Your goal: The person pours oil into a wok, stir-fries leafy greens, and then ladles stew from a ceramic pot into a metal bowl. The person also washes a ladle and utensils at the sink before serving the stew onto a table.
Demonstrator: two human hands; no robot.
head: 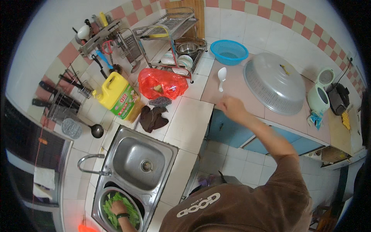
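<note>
My left hand [118,207], with a dark band at the wrist, is down among leafy greens [132,216]. Its fingers are partly buried, so their grip is hidden. The greens lie in a round metal bowl [101,200] set in the nearer basin of a stainless steel double sink [171,150]. Over the front edge of the pinkish tiled counter [258,104], my right hand [232,106] hangs with its fingers curled in and nothing visible in them. Beyond it, apart from the fingers, lies a white spoon [222,76].
A metal faucet [92,156] arches by the sink. Behind stand a yellow detergent jug [120,95], dark cloth [153,117], red plastic bag [162,82] and dish rack [171,32]. A blue basket [229,52] and large perforated metal cover [275,84] occupy the right counter.
</note>
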